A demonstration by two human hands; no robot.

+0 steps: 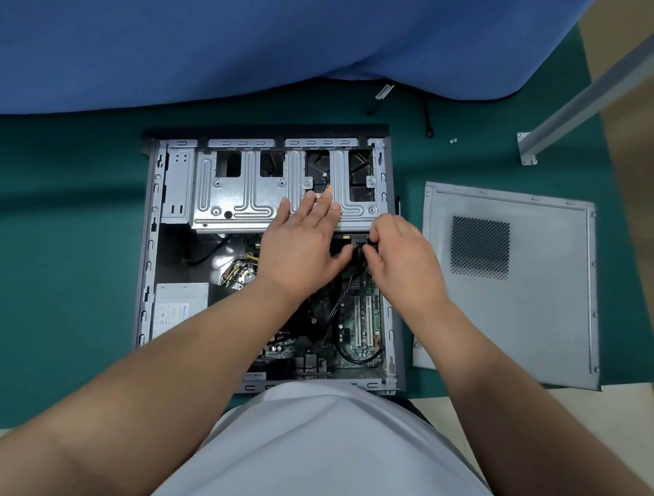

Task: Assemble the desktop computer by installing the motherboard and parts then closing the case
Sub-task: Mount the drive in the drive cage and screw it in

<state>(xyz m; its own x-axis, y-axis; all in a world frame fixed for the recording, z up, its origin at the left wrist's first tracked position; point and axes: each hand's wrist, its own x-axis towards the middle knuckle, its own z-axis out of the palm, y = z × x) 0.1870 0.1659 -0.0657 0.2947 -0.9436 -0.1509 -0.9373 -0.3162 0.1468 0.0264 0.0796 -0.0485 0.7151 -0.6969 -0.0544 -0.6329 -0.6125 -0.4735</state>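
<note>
Open computer case (271,257) lying on its side on a green mat (51,257), motherboard (358,320) seated inside and the power supply (178,308) at the near-left corner. The left hand (303,245) rests with straight, relaxed fingers on the metal drive cage (251,186). The right hand (401,260) pinches a small black part, apparently a cable connector (360,247), at the cage's near edge. The detached side panel (515,294) lies flat just right of the case.

Green mat (51,257) on pale floor (623,424), blue cloth (179,27) (draped) behind.
</note>
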